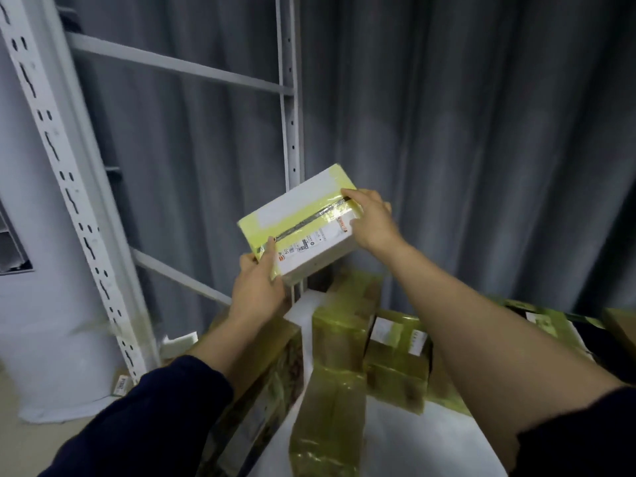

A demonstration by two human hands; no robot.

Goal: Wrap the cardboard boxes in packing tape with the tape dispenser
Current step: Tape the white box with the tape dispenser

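You have the small white box (303, 223) up in the air near the middle of the view, tilted, with yellowish tape already across its top and ends and a shipping label on the near face. Your left hand (260, 287) is closed on its corner at 7 o'clock, thumb pressed on the tape end; your right hand (373, 220) clamps the opposite end at 3 o'clock, fingers over the top edge.

No tape dispenser is in view, so to tape again you would have to free one hand. With only a corner grip left, the tilted box could swing or slip and drop onto the taped boxes (344, 342) stacked below at 6 o'clock.

The tape looks glossy, so your fingers may slide on it. Your thumb also sits on a tape end; lifting it carelessly could peel that end back or wrinkle it.

The grey shelf upright (290, 132) stands close behind the box at 12 o'clock, before the curtain (464, 132). Turning the box there risks knocking a corner against it.
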